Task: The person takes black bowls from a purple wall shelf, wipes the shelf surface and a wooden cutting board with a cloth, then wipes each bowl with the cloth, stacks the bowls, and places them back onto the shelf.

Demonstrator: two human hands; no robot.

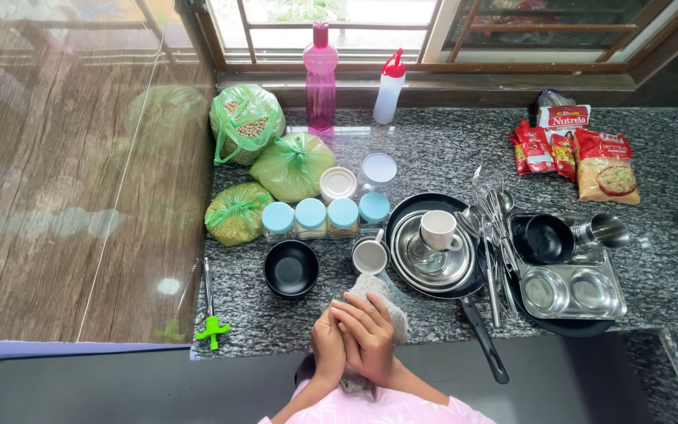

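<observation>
Both hands press a grey crumpled cloth at the near edge of the speckled granite desk.
Left hand and right hand overlap, fingers together, clamped on it; a white mug stands just beyond.

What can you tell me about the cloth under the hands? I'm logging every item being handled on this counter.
The cloth is a small grey-beige rag, soft and nubbly like terry towelling, crumpled rather than folded. It lies on the speckled granite counter near its front edge, just in front of a white cup. Both hands press on it, the right hand overlapping the left hand, covering its near part. More of the same fabric shows below the wrists.
</observation>
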